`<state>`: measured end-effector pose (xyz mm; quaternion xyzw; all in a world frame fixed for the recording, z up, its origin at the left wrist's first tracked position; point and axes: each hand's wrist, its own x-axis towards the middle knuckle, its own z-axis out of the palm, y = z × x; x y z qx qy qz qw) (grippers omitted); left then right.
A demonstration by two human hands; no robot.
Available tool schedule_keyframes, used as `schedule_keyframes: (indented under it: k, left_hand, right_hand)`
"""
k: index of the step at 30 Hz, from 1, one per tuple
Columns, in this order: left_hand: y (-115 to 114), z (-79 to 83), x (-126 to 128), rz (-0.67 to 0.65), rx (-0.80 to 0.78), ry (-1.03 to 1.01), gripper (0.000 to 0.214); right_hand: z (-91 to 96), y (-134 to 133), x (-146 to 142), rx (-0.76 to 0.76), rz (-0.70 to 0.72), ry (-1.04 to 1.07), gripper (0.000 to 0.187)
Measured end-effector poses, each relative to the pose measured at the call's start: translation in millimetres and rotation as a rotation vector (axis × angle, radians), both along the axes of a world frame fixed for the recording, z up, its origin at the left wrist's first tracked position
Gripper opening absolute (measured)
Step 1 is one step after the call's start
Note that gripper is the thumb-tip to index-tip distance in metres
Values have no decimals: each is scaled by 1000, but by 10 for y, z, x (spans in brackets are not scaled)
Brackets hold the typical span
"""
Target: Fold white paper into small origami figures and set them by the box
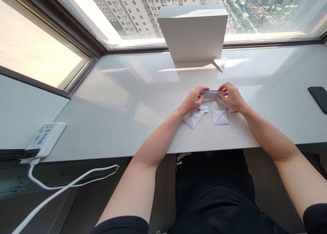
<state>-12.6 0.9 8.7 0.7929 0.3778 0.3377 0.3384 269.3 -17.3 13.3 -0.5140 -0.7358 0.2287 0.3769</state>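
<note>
Grip, left hand [195, 99]: closes thumb and fingers on the left end of the folded paper strip [211, 94].
Grip, right hand [231, 97]: pinches the right end of the same strip, fingers curled over it.
Strip: lies level between both hands, low over the table [114, 101], near its front middle; cannot tell whether it touches the top.
Creased square [220, 117]: lies flat just in front of the right hand, fold lines crossing its face.
Folded diamond [192, 119]: lies by the left wrist, touching a smaller folded scrap [203, 109].
White box [194, 33]: stands upright by the window, beyond the hands.
Small folded paper [221, 64]: rests at the box's right foot.
Black phone [319, 98]: lies at the table's right edge, well apart from the papers.
Power strip [44, 138]: sits at the left front corner, white cable [76, 179] hanging below.
</note>
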Motion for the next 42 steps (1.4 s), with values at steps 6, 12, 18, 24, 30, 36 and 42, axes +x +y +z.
schedule_keyframes:
  k: [6, 12, 18, 24, 30, 36, 42]
  left_hand:
    - [53, -59, -8, 32, -10, -38, 41]
    - [88, -49, -39, 7, 49, -52, 33]
    - [121, -65, -70, -4, 114, -38, 27]
    - [123, -63, -93, 5, 154, -15, 31]
    - [173, -96, -105, 29, 95, 62, 22]
    - [186, -87, -119, 72, 133, 23, 22]
    - [197, -60, -159, 119, 162, -10, 23]
  right_hand:
    - [3, 36, 89, -3, -28, -13, 14]
    - [14, 58, 111, 3, -39, -72, 10]
    - [45, 70, 119, 36, -23, -84, 5]
    - [70, 74, 130, 117, -38, -126, 6]
    - [7, 96, 131, 104, 1, -86, 11]
    - [-12, 99, 135, 90, -5, -13, 14]
    - [31, 75, 118, 59, -25, 15, 15]
